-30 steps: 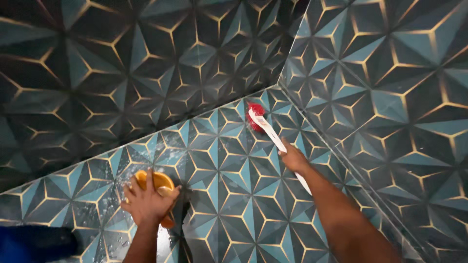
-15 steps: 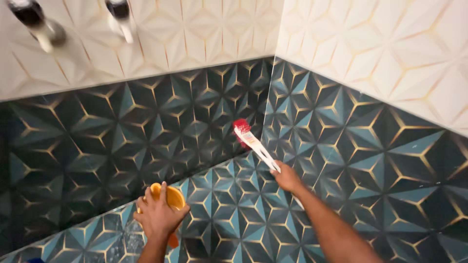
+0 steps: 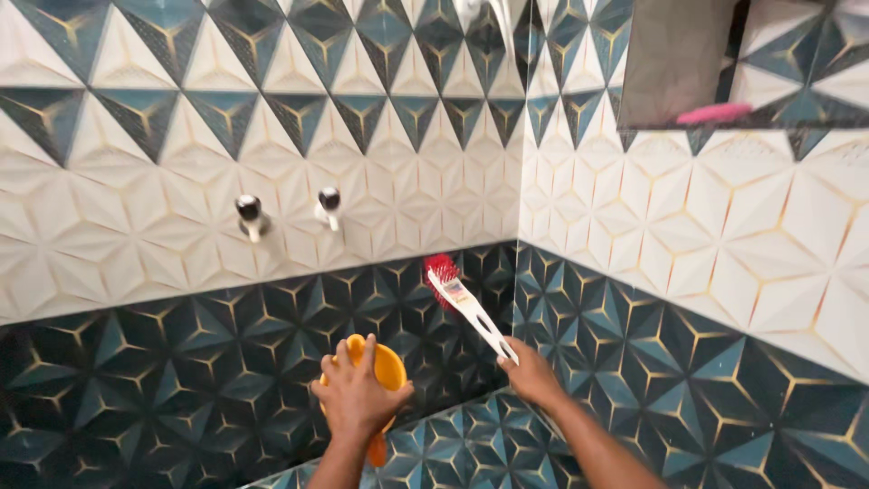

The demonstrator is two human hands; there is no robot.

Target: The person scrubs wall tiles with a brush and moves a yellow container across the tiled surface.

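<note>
My right hand grips the white handle of a scrub brush with red bristles, its head raised against the dark tiled wall near the corner. My left hand holds an orange plastic mug by its rim, held up in front of the dark patterned tiles. Both arms reach up from the bottom of the head view.
Two chrome taps stick out of the white tile band on the left wall. A wall niche at the upper right holds a pink object. The walls meet in a corner just behind the brush.
The view has tilted up from the floor to the walls. Both hands have risen, lifting the brush off the floor tiles and up to the dark wall; the mug has come up too.
</note>
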